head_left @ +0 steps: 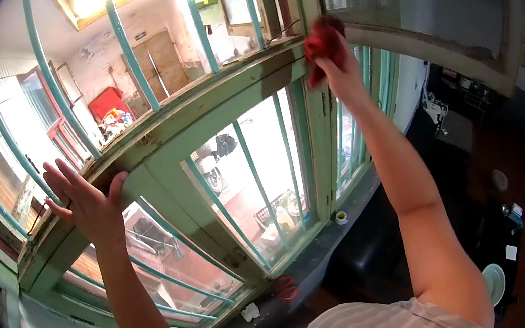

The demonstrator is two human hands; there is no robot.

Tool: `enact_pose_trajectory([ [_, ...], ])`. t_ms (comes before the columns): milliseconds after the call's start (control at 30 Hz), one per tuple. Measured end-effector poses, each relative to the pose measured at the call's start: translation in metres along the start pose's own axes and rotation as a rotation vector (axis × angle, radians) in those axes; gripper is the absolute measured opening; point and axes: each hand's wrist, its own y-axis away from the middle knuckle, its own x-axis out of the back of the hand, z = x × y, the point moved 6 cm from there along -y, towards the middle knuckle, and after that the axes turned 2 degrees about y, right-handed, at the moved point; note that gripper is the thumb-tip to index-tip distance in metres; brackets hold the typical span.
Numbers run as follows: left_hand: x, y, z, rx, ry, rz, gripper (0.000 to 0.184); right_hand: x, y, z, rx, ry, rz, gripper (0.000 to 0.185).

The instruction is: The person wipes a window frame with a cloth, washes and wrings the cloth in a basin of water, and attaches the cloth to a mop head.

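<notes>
Cloth first: red rag (327,39), bunched up in my right hand (341,69), sitting right up by the tall window post (320,111) where the top rail (215,118) runs into it. It's in my grip already, so no gap to the fingers on that side. My thumb is over the near face, and the other fingers are mostly lost behind the folds. The wad runs longest up and down, with a loose bit dangling below my thumb. Can't tell if it's pressed on the wood or just off it.

Left hand (89,205) is way over at the other end of the rail, well apart from the rag. Fingers splayed, thumb stuck out, nothing in them, up against the ledge next to the bars (131,54). Hard to say if a fingertip touches metal.

Containers, since I'm at it: a little white cup (341,218) on the sill (317,254) with something yellow in it, a dark basket (262,218) past the lower bars with pale bottles by or in it (can't tell which), and a pale green bowl (495,283) off by my right elbow, contents unclear.
</notes>
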Motion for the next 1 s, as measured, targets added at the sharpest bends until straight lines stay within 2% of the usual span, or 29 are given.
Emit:
enact_pose_trajectory([
  [67,-0.007,0.003,-0.005,0.043,0.021,-0.023,0.102,-0.011,-0.047,0.01,0.045,0.331,-0.097,0.052],
  [133,-0.01,0.005,-0.008,0.069,0.029,-0.036,0.103,-0.023,-0.07,0.037,-0.118,0.675,-0.173,0.05],
  [333,-0.013,0.007,-0.011,0.083,0.067,-0.06,0.103,-0.053,-0.087,0.095,-0.211,0.939,-0.225,0.046],
  [433,-0.015,0.008,-0.013,0.099,0.083,-0.072,0.105,-0.061,-0.087,0.107,-0.421,0.997,-0.317,0.046],
  [533,-0.015,0.006,-0.012,0.093,0.085,-0.082,0.104,-0.062,-0.087,0.1,-0.437,0.99,-0.362,0.044],
  [633,-0.013,0.007,-0.01,0.077,0.107,-0.08,0.103,-0.063,-0.081,0.099,-0.283,1.003,-0.378,0.041],
  [767,-0.014,0.006,-0.011,0.104,0.118,-0.094,0.105,-0.064,-0.07,0.091,-0.116,0.73,-0.249,0.037],
  [867,-0.014,0.007,-0.012,0.102,0.097,-0.09,0.106,-0.069,-0.06,0.073,-0.092,0.65,-0.216,0.036],
  [1000,-0.013,0.007,-0.011,0.117,0.092,-0.114,0.105,-0.074,-0.056,0.061,-0.165,0.518,-0.204,0.037],
])
